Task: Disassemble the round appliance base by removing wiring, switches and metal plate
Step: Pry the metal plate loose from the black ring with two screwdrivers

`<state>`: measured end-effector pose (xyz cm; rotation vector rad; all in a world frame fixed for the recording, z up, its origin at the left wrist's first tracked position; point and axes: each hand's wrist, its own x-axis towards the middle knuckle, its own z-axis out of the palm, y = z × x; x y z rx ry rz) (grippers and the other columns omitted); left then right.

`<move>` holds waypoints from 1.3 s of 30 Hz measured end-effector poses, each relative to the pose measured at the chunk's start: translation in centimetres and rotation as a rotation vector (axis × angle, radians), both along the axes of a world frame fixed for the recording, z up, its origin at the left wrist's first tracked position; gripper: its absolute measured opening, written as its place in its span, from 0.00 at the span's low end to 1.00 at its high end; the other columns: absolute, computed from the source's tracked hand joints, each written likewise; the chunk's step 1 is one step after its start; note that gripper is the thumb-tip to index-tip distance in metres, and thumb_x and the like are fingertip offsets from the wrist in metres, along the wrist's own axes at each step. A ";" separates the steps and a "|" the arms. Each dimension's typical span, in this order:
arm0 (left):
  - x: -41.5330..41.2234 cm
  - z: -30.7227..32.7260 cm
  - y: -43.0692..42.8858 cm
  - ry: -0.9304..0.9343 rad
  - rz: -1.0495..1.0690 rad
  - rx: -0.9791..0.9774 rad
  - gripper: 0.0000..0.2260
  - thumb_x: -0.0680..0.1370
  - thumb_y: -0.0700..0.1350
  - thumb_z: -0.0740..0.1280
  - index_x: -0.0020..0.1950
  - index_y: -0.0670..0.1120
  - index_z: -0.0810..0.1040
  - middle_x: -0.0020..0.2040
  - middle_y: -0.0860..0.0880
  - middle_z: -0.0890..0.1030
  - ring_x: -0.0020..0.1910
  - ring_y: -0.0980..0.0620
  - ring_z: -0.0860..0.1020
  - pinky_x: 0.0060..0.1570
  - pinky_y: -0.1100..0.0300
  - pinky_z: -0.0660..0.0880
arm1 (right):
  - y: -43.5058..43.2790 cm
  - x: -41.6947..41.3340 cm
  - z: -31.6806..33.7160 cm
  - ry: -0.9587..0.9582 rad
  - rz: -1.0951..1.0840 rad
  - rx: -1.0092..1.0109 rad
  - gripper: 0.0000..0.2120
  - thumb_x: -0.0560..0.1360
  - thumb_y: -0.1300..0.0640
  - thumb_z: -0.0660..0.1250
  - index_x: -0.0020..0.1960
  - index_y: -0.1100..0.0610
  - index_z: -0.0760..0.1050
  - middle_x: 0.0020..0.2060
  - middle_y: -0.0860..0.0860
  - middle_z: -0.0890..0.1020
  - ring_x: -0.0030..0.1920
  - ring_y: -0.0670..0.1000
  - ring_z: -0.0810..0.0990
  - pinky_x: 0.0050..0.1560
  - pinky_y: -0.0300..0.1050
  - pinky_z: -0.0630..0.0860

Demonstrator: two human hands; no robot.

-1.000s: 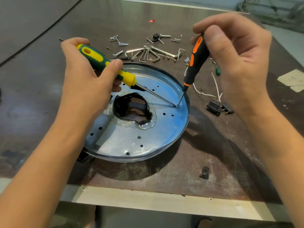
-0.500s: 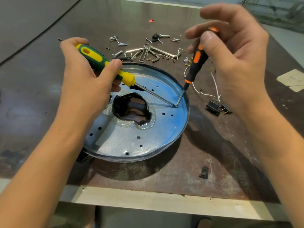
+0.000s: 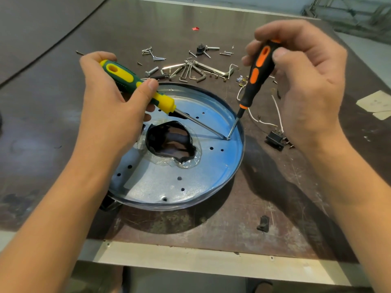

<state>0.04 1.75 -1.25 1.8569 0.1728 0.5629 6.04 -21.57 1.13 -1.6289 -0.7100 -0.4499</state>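
hex keys (image 3: pixel 203 67) | loose screws (image 3: pixel 151 52) | red scrap (image 3: pixel 195 28) | paper pieces (image 3: pixel 375 101)

The dark, scuffed bench (image 3: pixel 53 127) carries the round metal base (image 3: pixel 201 180) at centre. Screws (image 3: pixel 153 53) and hex keys (image 3: pixel 190 70) lie at 12 o'clock, a black switch (image 3: pixel 274 140) with white wires (image 3: pixel 264 123) at 3 o'clock, and a small black part (image 3: pixel 263 224) at 5 o'clock.

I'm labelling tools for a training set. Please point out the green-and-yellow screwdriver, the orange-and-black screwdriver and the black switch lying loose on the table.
green-and-yellow screwdriver (image 3: pixel 127 76): head view, on its handle.
orange-and-black screwdriver (image 3: pixel 256 78): head view, on its handle.
black switch (image 3: pixel 275 140): head view, on its body.
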 end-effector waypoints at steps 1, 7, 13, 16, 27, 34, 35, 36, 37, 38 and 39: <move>0.0 0.0 0.0 -0.002 0.002 0.003 0.20 0.80 0.46 0.69 0.63 0.50 0.60 0.53 0.42 0.79 0.40 0.52 0.84 0.40 0.57 0.83 | 0.1 -0.1 0.0 -0.016 -0.010 -0.010 0.12 0.82 0.69 0.58 0.62 0.63 0.75 0.48 0.57 0.80 0.47 0.56 0.79 0.50 0.49 0.78; 0.1 -0.2 0.0 -0.007 0.002 0.008 0.19 0.80 0.45 0.69 0.63 0.50 0.60 0.47 0.50 0.79 0.40 0.53 0.84 0.42 0.55 0.83 | 0.3 -0.1 0.0 -0.074 0.001 -0.065 0.11 0.81 0.68 0.64 0.62 0.59 0.76 0.47 0.52 0.80 0.46 0.45 0.79 0.48 0.44 0.79; 0.1 -0.2 0.1 -0.012 0.005 0.019 0.19 0.80 0.45 0.69 0.63 0.50 0.60 0.47 0.51 0.79 0.40 0.53 0.84 0.42 0.56 0.83 | 0.2 -0.1 -0.3 -0.018 -0.008 -0.028 0.09 0.83 0.64 0.63 0.62 0.60 0.76 0.51 0.57 0.81 0.50 0.54 0.80 0.53 0.46 0.77; 0.2 -0.3 0.3 -0.014 0.000 0.021 0.19 0.80 0.46 0.69 0.63 0.50 0.60 0.48 0.51 0.79 0.41 0.51 0.84 0.41 0.58 0.83 | 0.5 0.2 -0.3 -0.093 -0.107 -0.047 0.11 0.80 0.63 0.70 0.62 0.60 0.78 0.53 0.55 0.80 0.49 0.45 0.78 0.54 0.38 0.73; 0.6 -0.8 0.5 -0.033 -0.011 0.012 0.20 0.79 0.46 0.70 0.63 0.50 0.60 0.46 0.52 0.79 0.36 0.55 0.83 0.41 0.56 0.83 | 0.9 -1.0 0.4 0.040 0.062 0.024 0.08 0.81 0.65 0.66 0.60 0.59 0.76 0.45 0.51 0.80 0.46 0.43 0.78 0.50 0.43 0.75; 0.7 -0.9 0.6 -0.040 -0.012 0.004 0.20 0.79 0.47 0.70 0.63 0.51 0.61 0.45 0.53 0.79 0.37 0.55 0.83 0.41 0.56 0.83 | 0.5 -0.8 0.5 0.118 0.075 0.047 0.10 0.83 0.66 0.60 0.63 0.62 0.75 0.50 0.59 0.82 0.50 0.57 0.82 0.53 0.60 0.79; 0.7 -0.9 0.6 -0.042 -0.013 0.004 0.20 0.79 0.47 0.70 0.63 0.51 0.61 0.45 0.53 0.78 0.37 0.55 0.83 0.40 0.57 0.83 | 0.6 -0.9 0.5 0.126 0.069 0.053 0.08 0.84 0.65 0.61 0.61 0.61 0.76 0.48 0.58 0.82 0.48 0.55 0.81 0.50 0.61 0.79; 0.7 -0.9 0.6 -0.043 -0.013 0.004 0.20 0.79 0.47 0.70 0.63 0.51 0.61 0.45 0.53 0.78 0.37 0.55 0.83 0.40 0.57 0.83 | 0.7 -0.9 0.5 0.118 0.065 0.055 0.07 0.83 0.64 0.63 0.59 0.60 0.77 0.45 0.56 0.81 0.46 0.52 0.80 0.46 0.59 0.78; 0.7 -0.9 0.6 -0.043 -0.013 0.004 0.20 0.79 0.47 0.70 0.63 0.51 0.61 0.45 0.53 0.78 0.37 0.55 0.83 0.40 0.58 0.82 | 0.8 -1.0 0.5 0.098 0.058 0.051 0.06 0.82 0.64 0.65 0.58 0.60 0.77 0.43 0.54 0.80 0.44 0.49 0.78 0.43 0.53 0.77; 0.7 -1.0 0.6 -0.042 -0.013 0.002 0.20 0.79 0.48 0.70 0.62 0.51 0.61 0.45 0.53 0.79 0.37 0.55 0.83 0.40 0.58 0.82 | 0.9 -1.0 0.5 0.067 0.049 0.046 0.07 0.81 0.65 0.66 0.58 0.59 0.77 0.42 0.52 0.79 0.42 0.46 0.78 0.43 0.48 0.77; 0.8 -1.0 0.6 -0.041 -0.013 0.001 0.20 0.79 0.48 0.70 0.62 0.51 0.61 0.46 0.52 0.79 0.37 0.55 0.83 0.40 0.58 0.82 | 0.9 -0.9 0.5 0.041 0.045 0.045 0.08 0.81 0.66 0.66 0.59 0.59 0.76 0.42 0.52 0.79 0.42 0.45 0.78 0.45 0.44 0.78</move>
